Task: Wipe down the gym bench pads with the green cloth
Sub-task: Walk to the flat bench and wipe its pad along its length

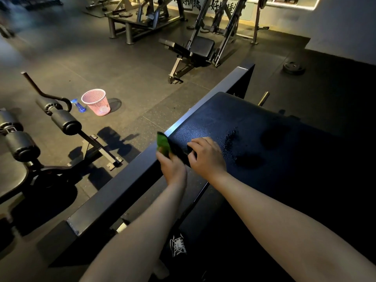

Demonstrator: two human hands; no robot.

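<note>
A black bench pad point(254, 127) fills the centre right, its surface speckled with wet droplets. My left hand point(173, 167) grips the green cloth point(163, 143) against the pad's left side edge, beside the metal frame beam point(130, 186). My right hand point(207, 155) rests on the pad's near left corner with its fingers curled over the edge. Part of the cloth is hidden behind the pad's side.
A pink mesh basket point(97, 102) and a blue spray bottle point(78, 105) stand on the floor to the left. A machine with black roller pads point(61, 119) sits at the far left. An adjustable bench point(191, 51) stands behind, and a weight plate point(294, 68) lies on the floor.
</note>
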